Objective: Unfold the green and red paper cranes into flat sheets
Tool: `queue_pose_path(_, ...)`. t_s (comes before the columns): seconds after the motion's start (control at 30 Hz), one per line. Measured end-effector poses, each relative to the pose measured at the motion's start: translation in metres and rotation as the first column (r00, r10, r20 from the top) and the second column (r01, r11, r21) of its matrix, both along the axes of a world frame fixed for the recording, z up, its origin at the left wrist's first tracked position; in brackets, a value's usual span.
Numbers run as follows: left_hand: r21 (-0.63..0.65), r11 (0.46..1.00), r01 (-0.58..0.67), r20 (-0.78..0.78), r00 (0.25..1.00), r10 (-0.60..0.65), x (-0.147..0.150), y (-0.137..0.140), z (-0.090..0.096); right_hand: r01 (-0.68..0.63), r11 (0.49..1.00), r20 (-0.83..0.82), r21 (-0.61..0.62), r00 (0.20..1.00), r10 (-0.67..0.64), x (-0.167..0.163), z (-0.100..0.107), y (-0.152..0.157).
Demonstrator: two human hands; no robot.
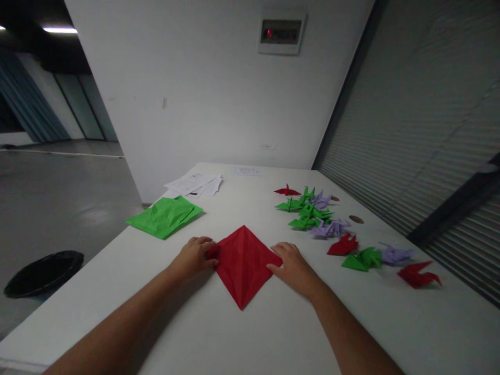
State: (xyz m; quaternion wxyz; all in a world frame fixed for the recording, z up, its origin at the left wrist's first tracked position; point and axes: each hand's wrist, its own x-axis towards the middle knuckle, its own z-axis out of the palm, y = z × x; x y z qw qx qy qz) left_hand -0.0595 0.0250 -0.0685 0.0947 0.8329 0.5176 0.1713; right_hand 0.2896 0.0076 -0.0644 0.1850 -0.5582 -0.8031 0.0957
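Note:
A creased sheet of red origami paper [242, 268] lies on the white table in front of me, turned as a diamond with one corner towards me. My left hand [197, 255] holds its left corner, thumb on the near side and fingers curled over the far side. At the right corner, my right hand [292, 264] grips the paper between thumb and fingers. Fold lines run down the middle of the sheet and across it. Both side corners are partly hidden by my fingers.
Folded green cranes [308, 214], with purple and red ones, stand along the table's right side. Creased green paper [166, 216] lies at left, with printed sheets [194, 184] behind it. A black bin [44, 273] is on the floor left. A wall closes the far end.

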Motion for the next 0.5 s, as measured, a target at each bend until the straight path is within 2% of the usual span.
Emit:
queue_pose_path(0.17,0.013,0.998,0.055,-0.017,0.998,-0.054,0.002,-0.0027,0.0013,0.093,0.996,0.076,-0.005,0.993,-0.093,0.0012,-0.0018,0.0044)
queue_pose_path(0.27,0.013,0.999,0.032,-0.037,0.999,-0.031,0.0035,-0.0058,0.0006,0.123,0.992,0.096,-0.035,0.988,-0.119,0.0002,0.0002,0.004)
queue_pose_path(0.5,-0.01,1.0,-0.027,-0.025,0.999,0.027,0.0036,-0.0061,-0.0027,0.134,0.984,-0.059,-0.119,0.988,-0.142,-0.0022,-0.0013,0.0045)
